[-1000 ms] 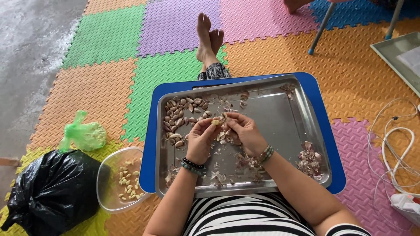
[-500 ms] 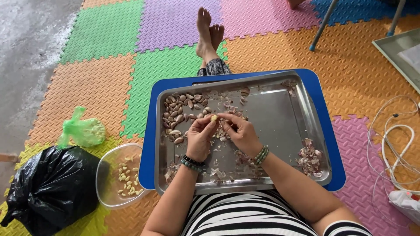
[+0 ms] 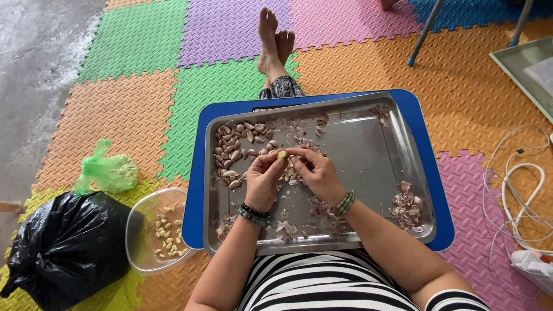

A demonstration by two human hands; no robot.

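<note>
The person is sitting on a floor of coloured foam mats (image 3: 144, 109) with a metal tray (image 3: 374, 167) lying on a blue board (image 3: 429, 167) across the lap. Both hands are meeting over the left half of the tray. The left hand (image 3: 262, 181) is curling its fingers inward, and the thumb and forefinger are pinching a pale garlic clove (image 3: 282, 154) at its tip. The right hand (image 3: 317, 175) is also half closed; its fingertips are touching the same clove from the other side, so the clove is being held between the two hands, just above the tray surface. Neither hand is open flat. I cannot tell if the skin is already off the clove.

Each wrist is wearing a bead bracelet. A heap of unpeeled garlic cloves (image 3: 236, 147) is lying in the far left corner of the tray, just beside the left hand. Loose garlic skins (image 3: 409, 204) are gathering near the right edge of the tray, well apart from the hands, and more skins are lying under the wrists.

Left of the board, a clear plastic bowl (image 3: 155, 230) is holding peeled cloves. Beside it a black plastic bag (image 3: 63, 247) and a small green bag (image 3: 106, 173) are resting on the mats. White cables (image 3: 518, 184) are lying at the right.
</note>
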